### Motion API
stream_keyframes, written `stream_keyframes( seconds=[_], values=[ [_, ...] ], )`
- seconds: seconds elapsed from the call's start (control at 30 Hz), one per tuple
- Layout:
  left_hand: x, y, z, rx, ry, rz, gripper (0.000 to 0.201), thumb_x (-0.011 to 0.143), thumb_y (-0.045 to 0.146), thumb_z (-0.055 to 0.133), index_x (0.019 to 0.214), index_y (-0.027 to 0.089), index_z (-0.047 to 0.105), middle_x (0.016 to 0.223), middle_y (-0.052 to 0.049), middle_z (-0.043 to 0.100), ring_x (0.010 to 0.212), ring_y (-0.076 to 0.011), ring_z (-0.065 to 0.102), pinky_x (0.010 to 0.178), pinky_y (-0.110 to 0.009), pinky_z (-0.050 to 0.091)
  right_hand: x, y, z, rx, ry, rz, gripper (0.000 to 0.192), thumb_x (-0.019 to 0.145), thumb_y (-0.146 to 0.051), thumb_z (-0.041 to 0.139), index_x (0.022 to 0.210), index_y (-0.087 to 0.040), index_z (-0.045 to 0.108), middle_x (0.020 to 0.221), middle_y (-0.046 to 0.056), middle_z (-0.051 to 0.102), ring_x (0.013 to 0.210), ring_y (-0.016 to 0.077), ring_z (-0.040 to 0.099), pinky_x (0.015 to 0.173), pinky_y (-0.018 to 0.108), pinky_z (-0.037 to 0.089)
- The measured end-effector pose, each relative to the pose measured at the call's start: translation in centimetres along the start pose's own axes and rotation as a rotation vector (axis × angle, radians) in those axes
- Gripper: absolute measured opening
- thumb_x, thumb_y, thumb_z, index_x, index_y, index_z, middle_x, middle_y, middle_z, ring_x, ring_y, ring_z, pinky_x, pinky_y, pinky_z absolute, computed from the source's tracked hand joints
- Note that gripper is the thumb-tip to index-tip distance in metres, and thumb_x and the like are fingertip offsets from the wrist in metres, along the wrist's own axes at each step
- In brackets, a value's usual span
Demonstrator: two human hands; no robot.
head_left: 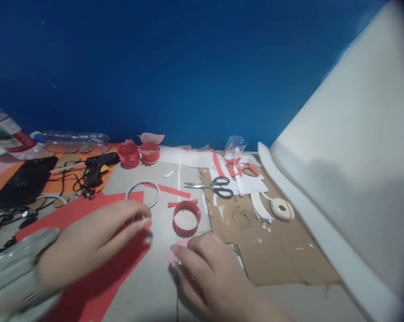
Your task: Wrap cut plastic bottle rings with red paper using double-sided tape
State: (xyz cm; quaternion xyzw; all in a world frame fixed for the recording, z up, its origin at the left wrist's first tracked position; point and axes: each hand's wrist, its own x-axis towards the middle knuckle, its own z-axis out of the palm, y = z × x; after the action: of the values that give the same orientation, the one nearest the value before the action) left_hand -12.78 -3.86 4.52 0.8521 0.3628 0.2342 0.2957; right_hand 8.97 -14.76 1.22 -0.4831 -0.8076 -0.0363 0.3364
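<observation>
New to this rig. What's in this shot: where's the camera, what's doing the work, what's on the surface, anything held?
No machine here: just a person's two bare hands, seen from a single camera worn on the head, looking forward and down. The right hand has its fingers at a pink paper piece; whether it is gripped is unclear. The left hand is blurred over a red sheet, so I can't tell if it holds anything. Around them: a red ring, scissors, cardboard and a black glue gun.
</observation>
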Motion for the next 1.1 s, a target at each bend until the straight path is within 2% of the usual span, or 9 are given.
stream_keyframes(
  seconds=[0.07,0.2,0.33,0.5,0.6,0.7,0.83,1.0,1.1],
  values=[
    [2.3,-1.4,-0.4,0.198,-0.141,0.056,0.019,0.087,0.039,0.055,0.095,0.024,0.065,0.085,-0.002,0.065,0.076,-0.0199,0.059,0.068,-0.026,0.044,0.3,0.1,-1.4,0.054,0.036,0.044,0.037,0.082,-0.009,0.051,0.117,-0.017,0.047,0.083,0.007,0.061,0.071,0.0192,0.055,0.061,0.031,0.045],
    [3.9,-4.9,0.4,0.486,-0.140,0.135,0.027,0.084,0.045,0.056,0.096,0.023,0.064,0.099,-0.007,0.063,0.090,-0.0260,0.053,0.081,-0.037,0.039,1.2,0.3,-4.5,0.212,0.066,0.298,0.030,0.088,-0.011,0.046,0.116,-0.023,0.046,0.087,0.004,0.056,0.078,0.0179,0.054,0.068,0.031,0.045],
    [3.9,-6.2,1.5,0.487,-0.133,0.131,0.025,0.087,0.041,0.050,0.084,0.022,0.066,0.104,-0.009,0.062,0.095,-0.0296,0.051,0.083,-0.044,0.037,0.8,0.7,-5.1,0.367,-0.092,0.490,0.024,0.092,-0.018,0.044,0.113,-0.029,0.047,0.088,0.001,0.054,0.077,0.0170,0.054,0.070,0.031,0.045],
    [4.8,-3.6,1.2,0.318,-0.089,0.082,0.024,0.090,0.038,0.048,0.080,0.021,0.061,0.085,-0.004,0.064,0.085,-0.0256,0.055,0.081,-0.042,0.040,-1.7,1.7,-3.8,0.473,-0.166,0.556,0.023,0.091,-0.015,0.044,0.109,-0.030,0.049,0.093,0.001,0.055,0.080,0.0164,0.054,0.072,0.031,0.044],
    [4.9,-1.2,1.6,0.102,-0.087,0.065,0.025,0.097,0.032,0.033,0.083,0.020,0.051,0.071,0.002,0.063,0.065,-0.0158,0.060,0.065,-0.029,0.047,-2.1,2.2,-3.3,0.538,-0.132,0.654,0.020,0.093,-0.019,0.043,0.110,-0.029,0.049,0.089,0.000,0.054,0.078,0.0154,0.054,0.071,0.031,0.045],
    [5.1,0.7,3.2,-0.089,-0.053,0.102,0.020,0.100,0.031,0.026,0.091,0.022,0.043,0.058,0.008,0.054,0.045,-0.0097,0.053,0.046,-0.021,0.045,-0.9,2.7,-2.9,0.635,-0.063,0.729,0.027,0.094,-0.026,0.046,0.121,-0.029,0.044,0.089,0.000,0.053,0.076,0.0153,0.054,0.070,0.030,0.047],
    [5.9,2.0,5.7,-0.219,0.032,0.223,0.016,0.098,0.035,0.036,0.095,0.022,0.045,0.063,0.008,0.048,0.047,-0.0072,0.049,0.045,-0.017,0.042,0.9,3.8,-2.1,0.718,0.094,0.691,0.047,0.095,-0.032,0.045,0.139,-0.031,0.028,0.094,0.001,0.050,0.080,0.0156,0.056,0.072,0.030,0.050],
    [6.2,2.1,7.2,-0.309,0.050,0.372,0.013,0.099,0.030,0.035,0.100,0.024,0.046,0.069,0.005,0.053,0.055,-0.0081,0.055,0.053,-0.019,0.045,0.2,5.7,-1.6,0.267,0.152,0.405,0.054,0.093,-0.018,0.047,0.141,-0.032,0.027,0.096,0.004,0.054,0.088,0.0207,0.054,0.079,0.037,0.046],
    [5.8,1.4,7.7,-0.277,-0.018,0.540,0.026,0.097,0.041,0.038,0.091,0.022,0.054,0.069,0.001,0.056,0.064,-0.0131,0.054,0.064,-0.026,0.046,-0.7,6.6,-1.4,0.146,0.205,0.286,0.056,0.089,-0.007,0.044,0.140,-0.027,0.031,0.103,0.007,0.055,0.095,0.0229,0.052,0.081,0.039,0.043]
  ],
)
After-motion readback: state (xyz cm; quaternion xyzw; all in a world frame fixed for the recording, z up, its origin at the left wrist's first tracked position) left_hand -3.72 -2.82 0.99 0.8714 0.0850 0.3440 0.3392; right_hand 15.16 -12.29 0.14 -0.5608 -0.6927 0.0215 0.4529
